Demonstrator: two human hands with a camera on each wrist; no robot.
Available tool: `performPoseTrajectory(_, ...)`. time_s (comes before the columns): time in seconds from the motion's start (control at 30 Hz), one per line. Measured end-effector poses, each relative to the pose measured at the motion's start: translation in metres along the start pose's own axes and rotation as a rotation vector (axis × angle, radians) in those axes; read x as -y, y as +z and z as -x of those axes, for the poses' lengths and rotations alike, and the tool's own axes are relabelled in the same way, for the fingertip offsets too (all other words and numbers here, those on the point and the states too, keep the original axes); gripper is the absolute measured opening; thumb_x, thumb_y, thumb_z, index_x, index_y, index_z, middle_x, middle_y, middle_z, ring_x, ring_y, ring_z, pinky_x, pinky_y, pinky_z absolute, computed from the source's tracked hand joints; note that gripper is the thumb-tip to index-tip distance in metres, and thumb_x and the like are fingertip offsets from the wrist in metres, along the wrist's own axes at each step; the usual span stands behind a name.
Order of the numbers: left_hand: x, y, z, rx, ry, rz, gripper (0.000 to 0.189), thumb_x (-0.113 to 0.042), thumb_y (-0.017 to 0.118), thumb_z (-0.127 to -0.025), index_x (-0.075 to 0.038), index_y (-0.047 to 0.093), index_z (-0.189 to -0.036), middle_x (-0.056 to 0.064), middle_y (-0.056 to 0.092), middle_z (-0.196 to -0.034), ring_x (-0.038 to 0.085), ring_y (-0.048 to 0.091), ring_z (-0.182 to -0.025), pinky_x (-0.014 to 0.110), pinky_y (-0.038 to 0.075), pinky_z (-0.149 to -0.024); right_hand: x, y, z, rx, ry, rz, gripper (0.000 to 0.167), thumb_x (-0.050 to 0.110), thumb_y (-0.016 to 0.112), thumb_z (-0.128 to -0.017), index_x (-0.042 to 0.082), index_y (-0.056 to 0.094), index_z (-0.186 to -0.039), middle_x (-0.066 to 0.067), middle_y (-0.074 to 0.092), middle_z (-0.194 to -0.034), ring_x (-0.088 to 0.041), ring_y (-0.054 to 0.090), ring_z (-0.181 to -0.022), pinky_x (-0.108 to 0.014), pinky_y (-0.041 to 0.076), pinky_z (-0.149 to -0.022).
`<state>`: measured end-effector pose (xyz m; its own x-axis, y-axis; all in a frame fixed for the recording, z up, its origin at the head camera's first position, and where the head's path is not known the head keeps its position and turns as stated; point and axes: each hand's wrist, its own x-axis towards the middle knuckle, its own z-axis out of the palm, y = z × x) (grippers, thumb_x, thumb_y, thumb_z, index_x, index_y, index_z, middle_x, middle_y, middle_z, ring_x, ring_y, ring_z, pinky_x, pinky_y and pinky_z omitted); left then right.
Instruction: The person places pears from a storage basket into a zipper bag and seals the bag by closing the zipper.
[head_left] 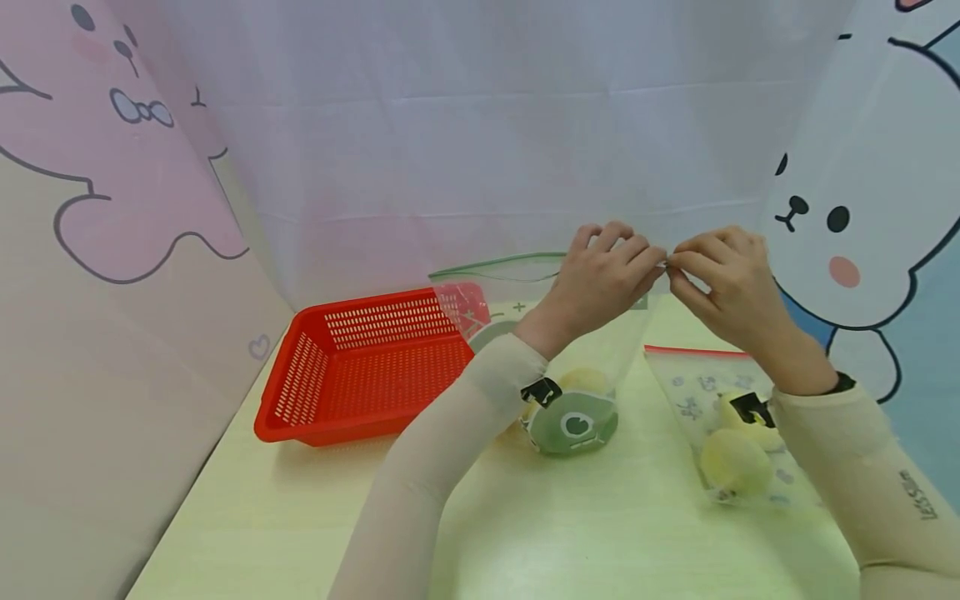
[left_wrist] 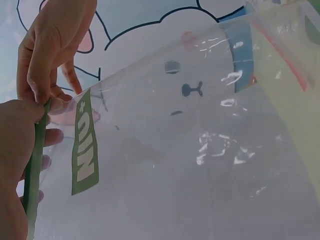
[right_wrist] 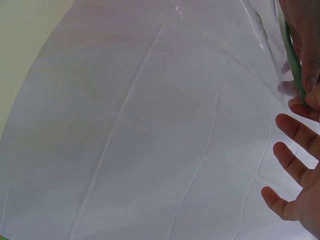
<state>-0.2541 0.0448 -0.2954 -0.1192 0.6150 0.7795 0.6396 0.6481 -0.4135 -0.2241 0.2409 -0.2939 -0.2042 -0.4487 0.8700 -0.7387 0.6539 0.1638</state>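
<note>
A clear zip bag [head_left: 630,342] with a green zip strip [left_wrist: 32,170] and a green cartoon print [head_left: 573,423] stands upright on the table, a yellow round fruit [head_left: 585,382] showing near its bottom. My left hand [head_left: 606,268] pinches the strip between thumb and fingers near the bag's right end. Right beside it, the thumb and forefinger of my right hand [head_left: 726,287] pinch the strip's end corner, the other fingers spread in the right wrist view. Farther left, the bag's mouth [head_left: 495,268] gapes slightly. My left forearm hides part of the bag.
A red plastic basket [head_left: 405,375] with perforated walls stands at the left, partly behind the bag. On the right lies another clear bag with a red zip strip [head_left: 697,351], holding yellowish round fruits [head_left: 735,462]. A printed curtain [head_left: 480,150] hangs behind the table.
</note>
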Motion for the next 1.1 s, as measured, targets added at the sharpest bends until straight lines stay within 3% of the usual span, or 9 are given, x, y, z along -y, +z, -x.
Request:
performPoseTrajectory(0.2, -0.002, -0.001, 0.000, 0.034, -0.004, 0.017, 0.028, -0.029, 0.043, -0.107, -0.023, 0.070, -0.109, -0.010, 0.070, -0.102, 0.015, 0.057, -0.107, 0.035, 0.041, -0.094, 0.001, 0.001, 0.000, 0.007, 0.009, -0.001, 0.050, 0.034, 0.044, -0.105, -0.003, 0.069, -0.081, -0.020, 0.065, -0.084, -0.043, 0.053, -0.081, -0.060, 0.033, -0.063)
performPoseTrajectory(0.7, 0.002, -0.001, 0.004, 0.009, 0.009, -0.022, 0.031, -0.029, 0.040, -0.107, -0.024, 0.070, -0.108, -0.010, 0.069, -0.100, 0.014, 0.058, -0.106, 0.036, 0.042, -0.094, 0.002, 0.004, 0.000, -0.010, 0.009, 0.005, 0.048, 0.034, 0.047, -0.105, -0.001, 0.068, -0.079, -0.020, 0.064, -0.084, -0.044, 0.052, -0.081, -0.062, 0.033, -0.068)
performPoseTrajectory(1.1, 0.020, -0.008, 0.019, 0.027, -0.005, -0.023, 0.027, -0.026, 0.044, -0.105, -0.022, 0.070, -0.105, -0.009, 0.068, -0.097, 0.015, 0.057, -0.103, 0.039, 0.042, -0.095, -0.002, 0.002, 0.004, -0.013, 0.010, 0.031, 0.047, 0.032, 0.047, -0.104, -0.001, 0.068, -0.078, -0.021, 0.064, -0.081, -0.045, 0.052, -0.080, -0.064, 0.033, -0.070)
